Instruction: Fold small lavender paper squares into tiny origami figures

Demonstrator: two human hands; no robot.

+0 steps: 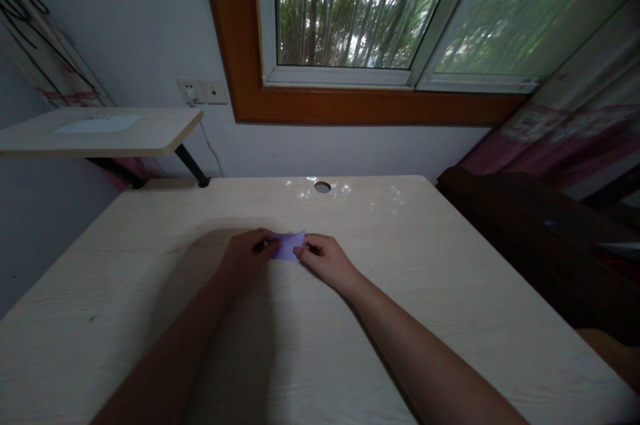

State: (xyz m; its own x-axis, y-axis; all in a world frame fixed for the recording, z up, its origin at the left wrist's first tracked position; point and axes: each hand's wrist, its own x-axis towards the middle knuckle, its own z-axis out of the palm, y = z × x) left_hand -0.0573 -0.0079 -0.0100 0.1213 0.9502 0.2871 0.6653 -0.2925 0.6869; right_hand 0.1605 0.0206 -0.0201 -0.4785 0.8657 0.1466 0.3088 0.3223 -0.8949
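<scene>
A small piece of purple paper is stretched between my two hands, over the middle of the pale wooden desk. My left hand pinches its left edge between thumb and fingers. On the opposite side, my right hand grips the right edge in the same way. The paper's upper right corner sticks up a little. Whether the paper touches the desk or hovers just above it, I cannot tell.
A raised shelf on black legs stands at the back left, with a white sheet on it. A round cable hole pierces the desk near its back edge. Dark wooden furniture adjoins on the right. Behind are a wall socket and a window.
</scene>
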